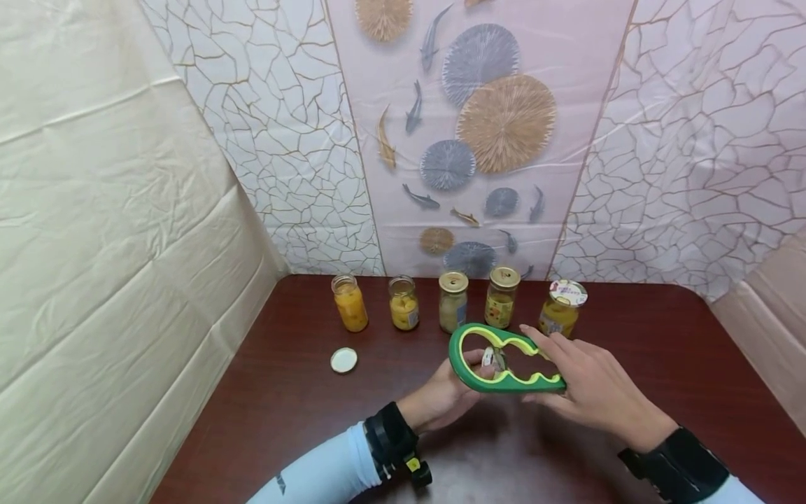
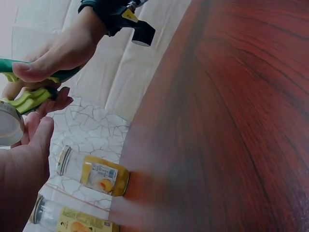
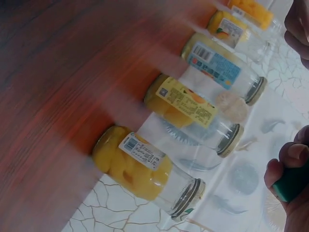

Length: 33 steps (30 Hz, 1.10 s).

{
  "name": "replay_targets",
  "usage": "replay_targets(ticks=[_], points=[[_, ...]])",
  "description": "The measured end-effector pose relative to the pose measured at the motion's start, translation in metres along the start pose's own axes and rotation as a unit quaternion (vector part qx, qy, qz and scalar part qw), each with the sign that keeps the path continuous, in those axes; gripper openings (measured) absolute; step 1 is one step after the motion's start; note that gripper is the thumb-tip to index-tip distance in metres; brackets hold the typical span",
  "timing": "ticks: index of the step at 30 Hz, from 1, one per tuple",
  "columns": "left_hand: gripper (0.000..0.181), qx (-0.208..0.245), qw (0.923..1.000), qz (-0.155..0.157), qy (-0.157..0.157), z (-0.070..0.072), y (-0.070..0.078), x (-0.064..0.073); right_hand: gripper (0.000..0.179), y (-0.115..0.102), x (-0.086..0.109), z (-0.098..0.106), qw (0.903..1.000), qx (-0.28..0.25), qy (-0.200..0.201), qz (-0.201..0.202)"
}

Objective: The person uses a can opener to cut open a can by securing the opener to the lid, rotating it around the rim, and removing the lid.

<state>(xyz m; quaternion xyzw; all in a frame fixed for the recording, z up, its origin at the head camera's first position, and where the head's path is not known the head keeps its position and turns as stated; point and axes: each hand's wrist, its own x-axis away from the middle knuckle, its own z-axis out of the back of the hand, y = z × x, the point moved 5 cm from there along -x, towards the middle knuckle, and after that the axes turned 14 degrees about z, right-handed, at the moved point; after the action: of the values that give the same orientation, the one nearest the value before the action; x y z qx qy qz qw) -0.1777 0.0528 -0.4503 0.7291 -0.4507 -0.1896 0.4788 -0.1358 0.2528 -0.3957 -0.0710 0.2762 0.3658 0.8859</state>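
Note:
My right hand [image 1: 595, 378] grips the handles of a green jar opener [image 1: 522, 387] with a lighter green, scalloped inner edge. It is held level above the table in the head view. Left of it, my left hand [image 1: 443, 395] reaches under the opener. Its fingers pinch a jar lid [image 2: 9, 124], which shows white in the left wrist view and through the opener's loop in the head view. Just behind the hands stands a lidded jar of yellow fruit [image 1: 559, 311]. In the right wrist view only the dark green handle end [image 3: 292, 183] shows in my fingers.
Along the table's back edge stand a lidded jar with a yellow label [image 1: 499, 308], a lidded pale jar [image 1: 453, 308], and two lidless jars, one with yellow fruit [image 1: 404, 308], one with orange [image 1: 350, 304]. A white lid [image 1: 343, 360] lies on the dark red table [image 1: 271, 420].

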Motion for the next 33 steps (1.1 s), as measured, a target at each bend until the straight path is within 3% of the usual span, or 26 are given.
replay_targets(ticks=[3, 6, 9, 14, 18, 23, 25, 28, 31, 33], points=[[0.064, 0.001, 1.0000, 0.000, 0.004, 0.001, 0.001, 0.000, 0.108, 0.001, 0.000, 0.000, 1.0000, 0.006, -0.001, 0.003], [0.053, -0.002, 0.9998, -0.007, 0.017, 0.004, 0.002, 0.000, 0.109, 0.003, -0.001, 0.001, 1.0000, 0.006, -0.001, 0.004], [0.040, -0.018, 0.9984, -0.009, 0.053, 0.011, 0.001, 0.000, 0.110, 0.007, -0.002, 0.001, 1.0000, 0.005, -0.001, -0.002], [0.049, -0.058, 0.9918, -0.007, 0.113, 0.031, -0.002, 0.006, 0.111, 0.023, 0.001, 0.004, 0.9997, -0.003, 0.012, -0.022], [0.056, -0.060, 0.9858, -0.004, 0.157, 0.047, -0.001, 0.021, 0.106, 0.044, 0.009, 0.009, 0.9984, 0.001, 0.012, -0.056], [0.056, -0.076, 0.9755, 0.017, 0.206, 0.061, 0.005, 0.053, 0.102, 0.069, 0.023, 0.018, 0.9926, 0.004, -0.008, -0.121], [0.054, -0.110, 0.9671, 0.029, 0.228, 0.065, 0.006, 0.066, 0.102, 0.077, 0.029, 0.021, 0.9891, 0.001, -0.015, -0.146], [0.051, -0.183, 0.9475, 0.036, 0.260, 0.070, 0.009, 0.080, 0.102, 0.086, 0.034, 0.024, 0.9845, 0.000, -0.024, -0.174], [0.051, -0.259, 0.9219, 0.031, 0.287, 0.076, 0.013, 0.087, 0.102, 0.091, 0.035, 0.023, 0.9819, 0.002, -0.032, -0.187], [0.053, -0.309, 0.9002, 0.025, 0.306, 0.080, 0.016, 0.089, 0.102, 0.094, 0.036, 0.021, 0.9801, 0.003, -0.036, -0.195]])
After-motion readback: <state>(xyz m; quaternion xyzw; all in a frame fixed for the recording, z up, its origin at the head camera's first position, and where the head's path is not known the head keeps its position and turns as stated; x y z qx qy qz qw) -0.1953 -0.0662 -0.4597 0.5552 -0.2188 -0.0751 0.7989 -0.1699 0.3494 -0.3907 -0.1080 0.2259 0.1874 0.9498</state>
